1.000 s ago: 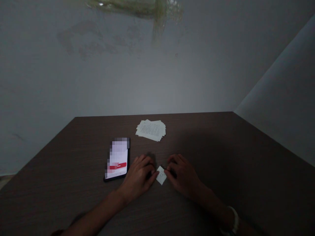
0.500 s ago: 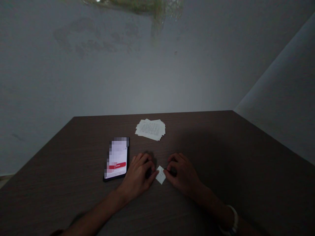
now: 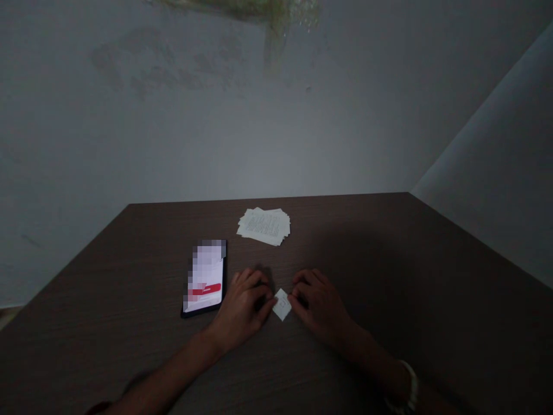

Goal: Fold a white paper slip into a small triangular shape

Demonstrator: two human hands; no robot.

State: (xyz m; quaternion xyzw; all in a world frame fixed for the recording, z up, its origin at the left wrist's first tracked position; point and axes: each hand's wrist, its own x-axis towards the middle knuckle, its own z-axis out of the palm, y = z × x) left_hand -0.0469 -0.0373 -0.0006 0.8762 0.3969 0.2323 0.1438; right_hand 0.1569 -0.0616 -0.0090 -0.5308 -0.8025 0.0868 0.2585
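A small folded square of white paper [image 3: 282,305] lies on the table like a diamond, one corner pointing towards me. Faint marks show on its upper face. At its left corner is my left hand [image 3: 245,304], closed, with the thumb and a fingertip pinched on the edge. My right hand [image 3: 322,305] is likewise closed at the right corner, thumb and forefinger together on the paper. The remaining fingers of both hands are curled, and a pale band circles my right wrist.
A phone [image 3: 206,278] with a lit screen lies just left of my left hand. Farther back sits a loose stack of printed paper sheets [image 3: 264,226]. The dark wooden table [image 3: 389,248] ends against a grey wall [image 3: 276,144], which has a stained patch up high.
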